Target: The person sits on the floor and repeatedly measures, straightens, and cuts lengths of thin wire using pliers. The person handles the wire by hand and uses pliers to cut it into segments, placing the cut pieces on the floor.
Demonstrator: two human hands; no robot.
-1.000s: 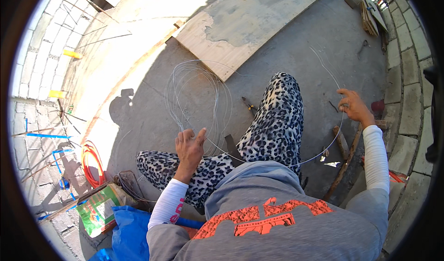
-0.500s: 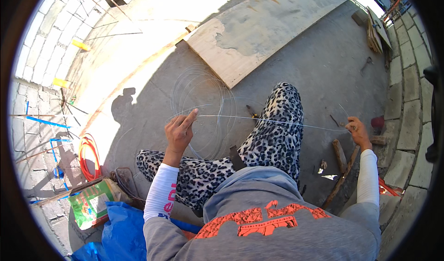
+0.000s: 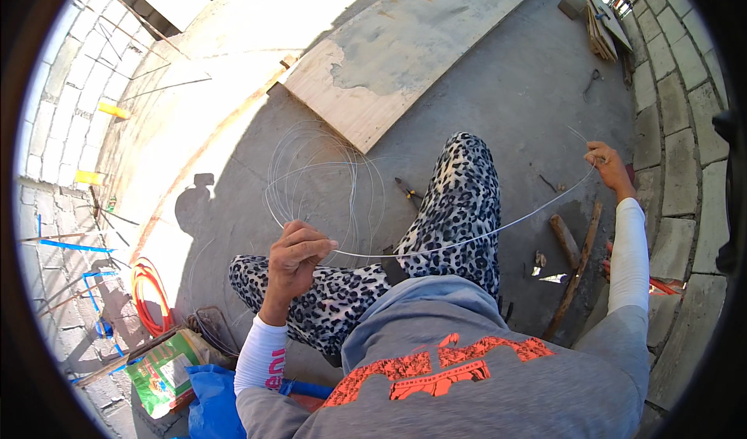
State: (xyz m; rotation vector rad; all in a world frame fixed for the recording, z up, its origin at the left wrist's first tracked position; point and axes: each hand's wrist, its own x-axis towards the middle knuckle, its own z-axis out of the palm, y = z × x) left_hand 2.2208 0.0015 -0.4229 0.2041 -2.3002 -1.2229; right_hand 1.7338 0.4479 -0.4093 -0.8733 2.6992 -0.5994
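Note:
A length of thin silvery wire (image 3: 502, 230) bows across my lap between my two hands. My left hand (image 3: 296, 254) pinches it above my left thigh, thumb and fingers closed. Out to the right, my right hand (image 3: 611, 167) grips the wire near its far end, and a short tip pokes up past the fingers. Beyond my left hand, loose loops of the same wire (image 3: 311, 167) spread over the concrete floor. Pliers with yellow-and-black handles (image 3: 408, 193) lie on the floor beside my right knee.
A large plywood sheet (image 3: 327, 89) lies ahead. Wooden sticks (image 3: 574, 272) rest at the right, near a block wall (image 3: 681, 167). At left are an orange hose coil (image 3: 148, 299), a green-and-white sack (image 3: 163, 369) and a blue plastic sheet (image 3: 214, 400).
My left hand has come down toward my lap, and my right hand has risen slightly. The wire between them, nearly straight before, now sags in a curve.

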